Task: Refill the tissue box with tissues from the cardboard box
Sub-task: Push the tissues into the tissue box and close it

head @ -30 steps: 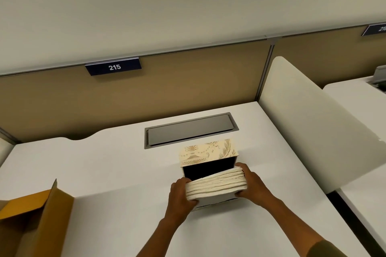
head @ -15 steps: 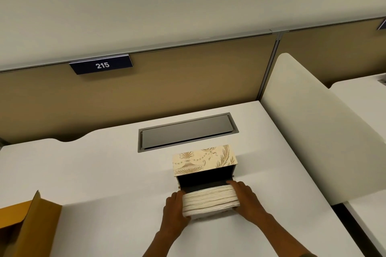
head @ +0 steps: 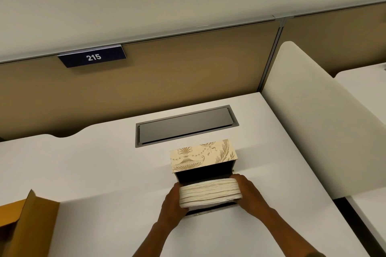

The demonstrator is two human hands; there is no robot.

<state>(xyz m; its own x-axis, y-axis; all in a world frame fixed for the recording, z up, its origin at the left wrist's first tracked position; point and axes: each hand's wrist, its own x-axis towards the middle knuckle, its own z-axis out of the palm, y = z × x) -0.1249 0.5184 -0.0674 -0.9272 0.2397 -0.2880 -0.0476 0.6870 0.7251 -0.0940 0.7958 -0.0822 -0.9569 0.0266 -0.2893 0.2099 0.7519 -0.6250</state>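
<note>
We've got the tissue stack [head: 208, 193] clamped btwn both hands, left hand [head: 171, 204] on its left end, right hand [head: 248, 194] on its right end, palms pressing inward so the sheets stay squared. The stack sits at the open mouth of the tissue box [head: 202, 155], which lies on the counter [head: 104, 173] towards its near-right part, just in front of the grey cable hatch [head: 186, 126]; the patterned face is up and the dark interior faces us. The back part of the stack looks partly inside already, front part still out, over what seems a lowered flap at the bottom. To do this well, we judge: keep the stack level w/ the box floor, push straight in along the box's long walls, w/ even pressure from both sides so no sheet fans or catches on the opening's edge. Fingertips prob need to slide back as the walls close in, then finish w/ a flat push on the near face. The box is light and may skid away, so go slow. The cardboard box [head: 27, 225] stands at the counter's near-left corner, well apart.
</note>
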